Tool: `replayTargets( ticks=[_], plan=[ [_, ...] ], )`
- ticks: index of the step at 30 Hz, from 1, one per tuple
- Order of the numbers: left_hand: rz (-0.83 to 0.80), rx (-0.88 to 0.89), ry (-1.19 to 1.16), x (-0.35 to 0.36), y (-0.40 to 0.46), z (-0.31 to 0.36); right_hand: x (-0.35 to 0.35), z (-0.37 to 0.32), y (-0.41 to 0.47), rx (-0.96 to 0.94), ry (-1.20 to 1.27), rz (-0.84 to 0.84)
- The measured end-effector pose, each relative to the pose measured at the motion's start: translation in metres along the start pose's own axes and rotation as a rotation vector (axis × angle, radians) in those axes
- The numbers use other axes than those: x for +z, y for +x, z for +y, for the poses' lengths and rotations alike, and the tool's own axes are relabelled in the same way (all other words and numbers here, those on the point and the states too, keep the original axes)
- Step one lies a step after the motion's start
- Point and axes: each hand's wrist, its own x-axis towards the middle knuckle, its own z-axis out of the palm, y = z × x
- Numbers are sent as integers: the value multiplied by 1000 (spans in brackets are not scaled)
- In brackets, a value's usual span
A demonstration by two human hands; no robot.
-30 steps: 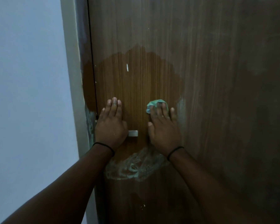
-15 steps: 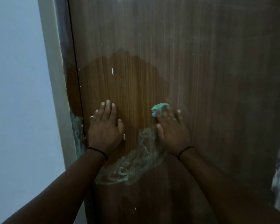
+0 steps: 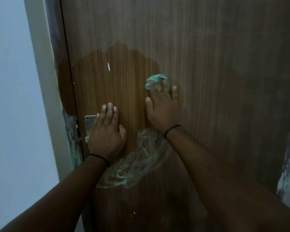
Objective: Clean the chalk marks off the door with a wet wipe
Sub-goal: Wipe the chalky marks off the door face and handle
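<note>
My right hand [image 3: 162,106] presses the wipe [image 3: 155,79] flat on the door [image 3: 208,64], fingers straight over it, at the 3 o'clock edge of the dark wet patch [image 3: 115,72]. My left hand [image 3: 106,131] lies flat and holds nothing, partly over the metal plate [image 3: 90,124]. Chalk smears [image 3: 137,163] remain at 6 o'clock, more on the frame [image 3: 72,131] at 9. I judge it roughly half done.
</note>
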Motion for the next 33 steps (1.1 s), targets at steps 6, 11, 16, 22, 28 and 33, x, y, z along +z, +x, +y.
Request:
replayTargets(
  ticks=[6,11,16,22,28,33],
  plan=[
    [-30,-21,23,-12,1,6,-8,51,-12,101,-65,22],
    [-39,-93,0,-12,4,30,-6,21,-5,5,-2,-12],
    [-58,-15,53,-12,-3,14,-9,71,-54,125,-76,-71],
    [-49,-25,59,-7,-6,17,6,26,-60,-22,2,-105],
    [-71,9,87,-3,-10,10,19,49,-95,233,-97,-91],
    [-59,13,73,-3,-13,6,36,-5,-113,-131,-6,-176]
  ],
)
